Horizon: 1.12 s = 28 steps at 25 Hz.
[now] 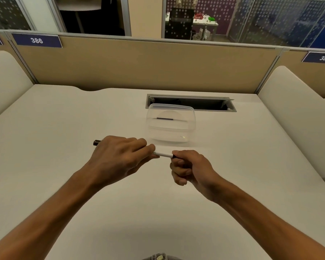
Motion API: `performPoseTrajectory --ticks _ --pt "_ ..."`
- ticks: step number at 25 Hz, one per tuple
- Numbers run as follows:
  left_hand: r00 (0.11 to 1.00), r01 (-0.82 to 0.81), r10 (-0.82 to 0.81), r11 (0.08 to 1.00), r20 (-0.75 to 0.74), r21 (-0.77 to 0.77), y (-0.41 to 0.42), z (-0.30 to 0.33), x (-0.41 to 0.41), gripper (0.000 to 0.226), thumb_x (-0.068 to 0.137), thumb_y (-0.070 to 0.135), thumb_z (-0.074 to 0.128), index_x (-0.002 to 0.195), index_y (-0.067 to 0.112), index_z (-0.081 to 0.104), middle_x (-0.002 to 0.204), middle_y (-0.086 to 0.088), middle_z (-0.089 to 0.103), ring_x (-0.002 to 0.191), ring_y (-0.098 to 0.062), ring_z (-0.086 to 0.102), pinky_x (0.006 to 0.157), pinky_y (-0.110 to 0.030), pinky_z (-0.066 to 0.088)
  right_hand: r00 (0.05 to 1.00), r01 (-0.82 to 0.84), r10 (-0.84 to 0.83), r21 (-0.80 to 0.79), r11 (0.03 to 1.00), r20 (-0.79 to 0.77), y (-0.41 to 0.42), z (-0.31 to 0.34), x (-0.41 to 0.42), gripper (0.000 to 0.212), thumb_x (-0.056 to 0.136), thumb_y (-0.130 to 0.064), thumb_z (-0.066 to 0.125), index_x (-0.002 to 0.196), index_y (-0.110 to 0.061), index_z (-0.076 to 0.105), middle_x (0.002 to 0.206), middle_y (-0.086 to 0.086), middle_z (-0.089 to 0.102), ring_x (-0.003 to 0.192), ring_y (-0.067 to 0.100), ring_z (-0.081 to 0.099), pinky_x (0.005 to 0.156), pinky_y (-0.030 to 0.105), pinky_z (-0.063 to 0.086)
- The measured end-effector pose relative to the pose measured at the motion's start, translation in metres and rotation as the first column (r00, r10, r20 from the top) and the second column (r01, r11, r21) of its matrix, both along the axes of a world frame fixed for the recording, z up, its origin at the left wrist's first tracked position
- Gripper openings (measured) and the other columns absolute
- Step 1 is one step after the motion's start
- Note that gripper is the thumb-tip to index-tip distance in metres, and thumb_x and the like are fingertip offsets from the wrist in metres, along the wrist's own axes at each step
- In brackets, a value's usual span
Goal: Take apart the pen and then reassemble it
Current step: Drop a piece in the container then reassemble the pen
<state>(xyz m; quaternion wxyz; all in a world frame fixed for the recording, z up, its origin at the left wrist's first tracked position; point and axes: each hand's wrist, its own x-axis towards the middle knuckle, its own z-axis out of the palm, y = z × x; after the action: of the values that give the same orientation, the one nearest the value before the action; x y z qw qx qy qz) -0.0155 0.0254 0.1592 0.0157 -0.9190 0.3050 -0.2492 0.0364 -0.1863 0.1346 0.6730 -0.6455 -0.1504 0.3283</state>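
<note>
Step looks like the start of disassembly, or the end of reassembly; can't tell which, pen appears whole. Left to right: dark end of the pen [163, 154] pokes out past the left hand [118, 156], whose fingers wrap the barrel. A short white stretch shows between the hands. Right hand [189, 168] pinches the other, dark end, fingers curled. Pen is held just above the desk [64, 128], roughly level. Next move likely calls for a counter-twist or straight pull, left hand holding firm, right hand turning the tip.

Count: one pen, two hands, one clear tub [171, 124] behind the hands holding one thin dark rod [164, 118], one cable slot [191, 102].
</note>
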Motion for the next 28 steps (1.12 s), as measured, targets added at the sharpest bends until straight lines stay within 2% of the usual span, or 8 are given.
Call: performPoseTrajectory --ticks 3,5,8,11,17,22,26,28 --pt "0.992 -0.006 -0.008 0.994 -0.13 -0.109 -0.001 0.001 0.003 0.033 0.091 0.037 0.052 0.088 0.012 0.073 0.061 0.0 0.064 0.042 -0.018 0.052 0.038 -0.022 0.038 0.934 0.077 -0.038 -0.098 0.992 0.355 0.0 -0.005 -0.002 0.045 0.102 -0.023 0.035 0.058 -0.019 0.04 0.049 -0.009 0.036 0.044 0.018 0.04 0.047 0.023 0.039" --pt "0.976 -0.07 0.02 0.971 -0.215 -0.229 -0.001 0.001 0.004 0.035 0.089 0.045 0.054 0.087 0.016 0.073 0.064 0.004 0.067 0.046 -0.018 0.055 0.038 -0.03 0.045 0.6 0.26 -0.005 -0.189 0.947 0.8 -0.002 -0.01 -0.003 0.034 0.1 -0.029 0.037 0.068 -0.021 0.046 0.054 -0.005 0.047 0.048 0.018 0.045 0.047 0.031 0.04" --pt "0.915 -0.185 0.015 0.904 -0.404 -0.386 0.003 0.0 0.004 0.035 0.086 0.053 0.053 0.089 0.024 0.073 0.059 0.005 0.063 0.049 -0.014 0.05 0.045 -0.034 0.045 0.053 0.377 0.165 -0.173 0.91 0.985 -0.01 -0.013 0.004 0.025 0.1 -0.025 0.041 0.086 -0.014 0.058 0.069 0.0 0.058 0.05 0.02 0.047 0.043 0.034 0.039" --pt "0.829 -0.217 -0.133 0.819 -0.543 -0.532 0.005 0.001 0.005 0.029 0.087 0.053 0.058 0.084 0.028 0.072 0.052 0.008 0.055 0.047 -0.015 0.044 0.045 -0.026 0.034 -0.14 0.364 0.214 -0.151 0.919 0.967 -0.013 -0.013 0.011 0.018 0.102 -0.023 0.042 0.095 -0.011 0.055 0.073 0.005 0.061 0.05 0.023 0.047 0.041 0.032 0.038" --pt "0.892 -0.182 -0.053 0.866 -0.448 -0.465 0.003 0.006 0.0 0.033 0.088 0.051 0.055 0.087 0.024 0.074 0.054 0.008 0.059 0.045 -0.012 0.046 0.041 -0.031 0.04 0.164 0.245 0.146 -0.183 0.952 0.976 -0.009 -0.008 0.005 0.026 0.1 -0.024 0.041 0.081 -0.014 0.055 0.064 -0.003 0.053 0.051 0.011 0.038 0.045 0.03 0.036" --pt "0.98 -0.052 0.014 0.981 -0.199 -0.185 0.0 0.015 -0.006 0.038 0.091 0.044 0.047 0.086 0.017 0.073 0.06 0.005 0.065 0.039 -0.019 0.05 0.034 -0.027 0.042 0.965 -0.001 -0.001 0.006 1.0 0.261 0.002 0.002 -0.007 0.041 0.096 -0.034 0.039 0.056 -0.023 0.036 0.051 -0.01 0.029 0.037 0.013 0.042 0.045 0.019 0.03" --pt "0.98 -0.052 0.012 0.979 -0.198 -0.198 0.002 0.018 -0.004 0.038 0.09 0.044 0.047 0.086 0.017 0.073 0.061 0.004 0.067 0.04 -0.018 0.052 0.035 -0.028 0.043 0.886 0.042 -0.01 -0.06 0.997 0.463 0.001 0.006 -0.008 0.039 0.099 -0.031 0.039 0.061 -0.02 0.042 0.051 -0.011 0.038 0.043 0.014 0.044 0.046 0.017 0.036" --pt "0.971 -0.077 0.012 0.962 -0.24 -0.262 0.002 0.018 -0.003 0.04 0.089 0.049 0.047 0.086 0.018 0.073 0.062 0.005 0.068 0.045 -0.018 0.055 0.038 -0.032 0.047 0.402 0.245 0.069 -0.18 0.953 0.913 -0.005 0.003 -0.004 0.029 0.099 -0.029 0.04 0.075 -0.019 0.052 0.058 -0.008 0.051 0.047 0.015 0.047 0.045 0.026 0.039"
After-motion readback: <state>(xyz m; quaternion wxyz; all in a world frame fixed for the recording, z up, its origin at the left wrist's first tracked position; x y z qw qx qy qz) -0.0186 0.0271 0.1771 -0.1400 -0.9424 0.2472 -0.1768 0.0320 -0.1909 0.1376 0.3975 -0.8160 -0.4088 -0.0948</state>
